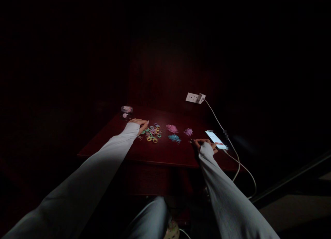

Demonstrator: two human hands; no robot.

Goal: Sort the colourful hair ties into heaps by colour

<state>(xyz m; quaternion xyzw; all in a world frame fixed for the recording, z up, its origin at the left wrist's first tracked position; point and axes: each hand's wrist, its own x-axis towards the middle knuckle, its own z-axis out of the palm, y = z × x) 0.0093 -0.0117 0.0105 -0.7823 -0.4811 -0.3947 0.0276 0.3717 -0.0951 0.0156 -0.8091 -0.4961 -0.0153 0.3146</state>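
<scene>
My left hand [139, 122] rests at the left of a mixed pile of colourful hair ties [152, 132], its fingers loosely apart and nothing visible in them. Thicker yellow, green and purple rings lie among thin bands there. Right of that pile are a heap of pink bands [172, 128], a heap of blue bands [174, 139] and a smaller heap of purple bands [188, 131]. My right hand [204, 144] is low over the table just below the purple heap. Its fingertips are drawn together beside a few tiny pale bits [190, 141]; whatever they hold is too small to name.
A lit phone [216, 139] lies beside my right hand, with a white cable [239, 158] running off the table's right edge. A charger is plugged into the wall socket [192, 97]. A clear round container [127, 109] stands at the back left of the dark red table [155, 154].
</scene>
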